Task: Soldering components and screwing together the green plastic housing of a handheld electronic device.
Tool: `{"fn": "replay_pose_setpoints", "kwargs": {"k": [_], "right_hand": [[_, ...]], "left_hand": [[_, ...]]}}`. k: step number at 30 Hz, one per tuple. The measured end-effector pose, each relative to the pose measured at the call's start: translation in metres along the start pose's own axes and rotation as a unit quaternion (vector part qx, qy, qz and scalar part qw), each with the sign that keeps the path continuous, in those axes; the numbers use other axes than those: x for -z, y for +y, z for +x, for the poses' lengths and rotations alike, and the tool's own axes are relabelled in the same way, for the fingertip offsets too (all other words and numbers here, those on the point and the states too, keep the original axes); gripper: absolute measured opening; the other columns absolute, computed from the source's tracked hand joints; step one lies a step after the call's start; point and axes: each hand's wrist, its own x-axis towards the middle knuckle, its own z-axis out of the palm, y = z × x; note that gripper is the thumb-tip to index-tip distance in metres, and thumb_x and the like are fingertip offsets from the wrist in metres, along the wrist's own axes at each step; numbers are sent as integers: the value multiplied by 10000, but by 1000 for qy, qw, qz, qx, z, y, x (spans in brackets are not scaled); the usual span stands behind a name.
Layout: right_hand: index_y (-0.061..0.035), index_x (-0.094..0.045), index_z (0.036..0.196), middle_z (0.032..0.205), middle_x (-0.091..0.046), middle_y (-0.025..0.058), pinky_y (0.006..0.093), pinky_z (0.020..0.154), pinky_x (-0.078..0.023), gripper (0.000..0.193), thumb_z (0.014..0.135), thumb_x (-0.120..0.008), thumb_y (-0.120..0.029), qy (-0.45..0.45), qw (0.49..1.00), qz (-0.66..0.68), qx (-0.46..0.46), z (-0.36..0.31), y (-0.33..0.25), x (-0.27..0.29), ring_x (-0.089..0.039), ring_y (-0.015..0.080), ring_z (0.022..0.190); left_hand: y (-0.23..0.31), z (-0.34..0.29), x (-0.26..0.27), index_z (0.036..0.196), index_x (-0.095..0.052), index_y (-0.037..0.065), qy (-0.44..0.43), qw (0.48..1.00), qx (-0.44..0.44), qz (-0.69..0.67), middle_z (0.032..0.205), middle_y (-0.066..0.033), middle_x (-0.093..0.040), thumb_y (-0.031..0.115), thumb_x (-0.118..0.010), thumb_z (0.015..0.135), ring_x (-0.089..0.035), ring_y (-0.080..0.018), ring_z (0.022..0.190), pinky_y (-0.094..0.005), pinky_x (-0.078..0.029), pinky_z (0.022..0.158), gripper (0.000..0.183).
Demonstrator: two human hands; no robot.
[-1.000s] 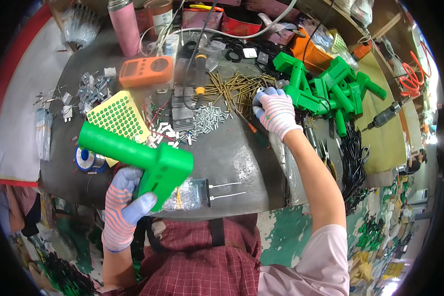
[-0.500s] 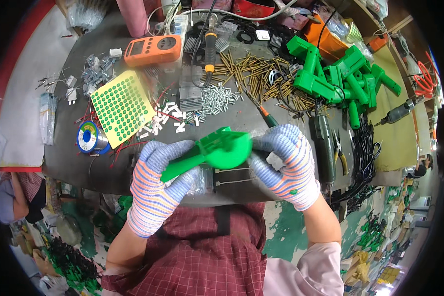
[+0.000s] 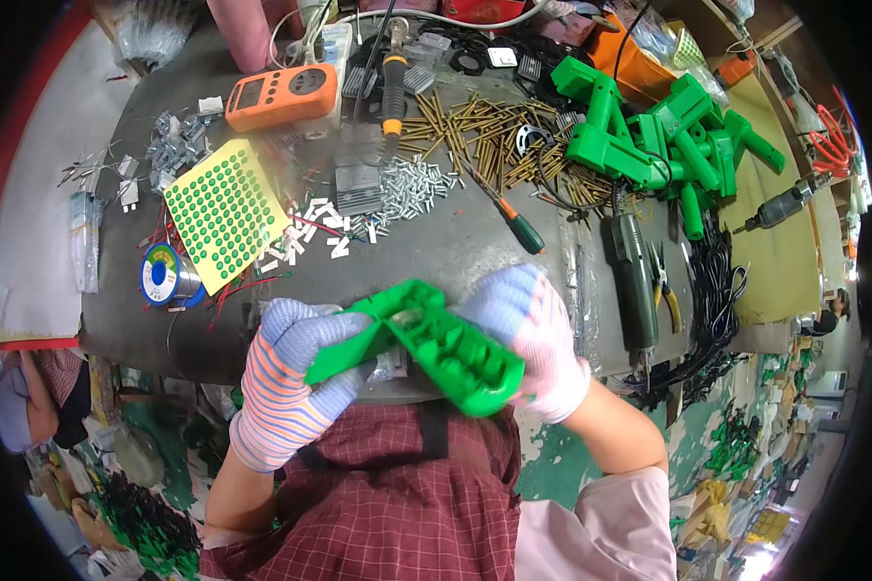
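Note:
Just over the table's near edge I hold a green plastic housing (image 3: 460, 360), its hollow, ribbed inside turned up toward me. One arm of it runs left as a handle, and the wider part slants down to the right. My left hand (image 3: 286, 382), in a striped knit glove, is closed round the handle with the thumb on top. At the far right side of the wider part is my right hand (image 3: 541, 339), gloved alike and slightly blurred; its fingers are bent against the housing and partly hidden behind it.
Beyond my hands lie a screwdriver (image 3: 521, 228), silver screws (image 3: 412, 189), long brass-coloured screws (image 3: 494, 136) and white connectors (image 3: 305, 232). Stacked green housings (image 3: 673, 136) stand back right, near a power screwdriver (image 3: 633, 281) and pliers (image 3: 666, 290). Leftward are a sticker sheet (image 3: 228, 213), solder spool (image 3: 168, 276) and orange multimeter (image 3: 281, 95).
The housing has turned over in my hands, so its ribbed inside now faces up. My right hand has moved left and inward along it, while my left hand keeps its hold.

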Motion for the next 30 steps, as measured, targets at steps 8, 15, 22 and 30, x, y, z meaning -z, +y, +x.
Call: {"fn": "replay_pose_setpoints", "kwargs": {"k": [8, 15, 22, 30], "right_hand": [[-145, -698, 973, 979, -643, 92, 413, 838, -493, 181, 792, -682, -158, -138, 944, -295, -49, 45, 93, 22, -618, 301, 967], [-165, -671, 837, 934, -609, 63, 396, 808, -494, 91, 830, -585, -196, -241, 892, -377, 62, 42, 138, 20, -620, 273, 961], [-18, -643, 1004, 945, -717, 76, 283, 747, -556, 153, 880, -732, -31, 177, 883, 332, -281, 10, 27, 3, -675, 122, 820], [-26, -684, 983, 866, -721, 56, 267, 714, -549, 161, 852, -768, -65, 199, 862, 363, -294, -11, -22, -29, -682, 101, 793]], "left_hand": [[-5, -10, -1, 1107, -653, 50, 74, 973, 150, -158, 969, -81, -639, 22, -811, 735, -617, -192, 861, -323, -503, 766, 405], [-3, -8, -5, 1090, -628, 20, 82, 959, 189, -195, 953, -55, -663, 39, -782, 795, -636, -126, 830, -278, -513, 732, 334], [12, -1, -17, 1024, -610, 35, 104, 964, 212, -119, 907, -73, -684, 83, -801, 801, -656, -143, 772, -301, -532, 703, 297], [27, 13, -32, 1031, -610, 42, 87, 983, 150, -62, 928, -106, -678, 100, -820, 779, -658, -247, 783, -362, -524, 703, 334]]}}
